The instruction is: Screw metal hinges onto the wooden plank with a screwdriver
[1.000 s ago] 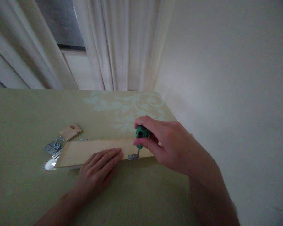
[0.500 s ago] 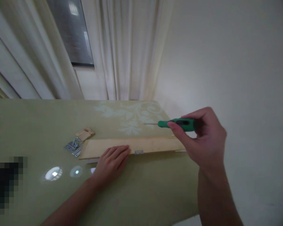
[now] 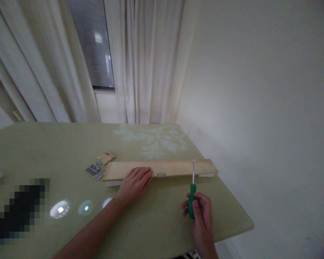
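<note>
Grasping a green-handled screwdriver (image 3: 192, 202), the right hand (image 3: 203, 212) is at the near side of a long wooden board (image 3: 178, 167); thumb and fingers wrap the handle, and the bare shaft points away from the grip. The shaft overlaps the board in this view; whether its tip touches the wood cannot be told.

The board lies just beyond the grip, extending well to the left and a little to the right of it, with white pieces (image 3: 206, 175) showing beneath both ends. The left hand (image 3: 136, 181), left of the grip, rests flat on the board, fingers extended and close together, clasping nothing that shows; its thumb is hidden. Between the hands, just beside the left fingertips, a small metal plate (image 3: 161, 175) sits at the board's near edge. Farther left of the grip, past the board's left end, loose metal plates (image 3: 91, 170) and screws (image 3: 97, 166) lie in a heap on the green table (image 3: 151, 230), with a small wooden piece (image 3: 106, 157) just behind them.

Progress, as judged from this arrangement: one plate appears positioned on the board, though its screw heads are too small to show whether they are fully driven. The hardware in the heap is unfitted, so the work seems only partly complete.
</note>
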{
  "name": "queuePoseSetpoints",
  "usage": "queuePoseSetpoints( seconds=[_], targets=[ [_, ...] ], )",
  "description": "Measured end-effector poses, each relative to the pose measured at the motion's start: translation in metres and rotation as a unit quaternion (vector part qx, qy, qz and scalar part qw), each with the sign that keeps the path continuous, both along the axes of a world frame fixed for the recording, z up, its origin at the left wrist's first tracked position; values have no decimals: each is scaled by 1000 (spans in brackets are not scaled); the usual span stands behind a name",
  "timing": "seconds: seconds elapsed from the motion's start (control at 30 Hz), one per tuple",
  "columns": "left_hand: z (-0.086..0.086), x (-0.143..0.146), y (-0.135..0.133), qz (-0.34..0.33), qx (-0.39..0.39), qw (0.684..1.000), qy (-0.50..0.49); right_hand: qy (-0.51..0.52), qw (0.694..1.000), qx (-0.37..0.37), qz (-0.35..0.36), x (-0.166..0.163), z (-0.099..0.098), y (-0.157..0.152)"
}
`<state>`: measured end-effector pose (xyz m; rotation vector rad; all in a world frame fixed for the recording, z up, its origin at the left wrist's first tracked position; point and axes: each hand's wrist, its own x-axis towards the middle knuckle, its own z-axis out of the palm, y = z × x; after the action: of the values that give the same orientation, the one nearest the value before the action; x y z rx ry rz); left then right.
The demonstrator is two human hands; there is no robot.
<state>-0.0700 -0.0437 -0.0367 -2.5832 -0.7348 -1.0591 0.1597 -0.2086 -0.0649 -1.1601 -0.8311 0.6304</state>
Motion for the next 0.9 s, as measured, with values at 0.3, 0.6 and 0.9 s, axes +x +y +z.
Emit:
queuePoseSetpoints(
  seconds=[0.3, 0.6, 0.9],
  targets=[
    [-10, 17, 1, -8, 34, 999, 10, -12, 993, 29, 118, 4, -7, -14],
    [-6, 10, 3, -9, 20, 1000, -10, -34, 985, -41, 162, 37, 27, -1],
    [-8, 7, 5, -3, 12, 1000, -8, -63, 960, -92, 257, 99, 54, 88]
  ],
)
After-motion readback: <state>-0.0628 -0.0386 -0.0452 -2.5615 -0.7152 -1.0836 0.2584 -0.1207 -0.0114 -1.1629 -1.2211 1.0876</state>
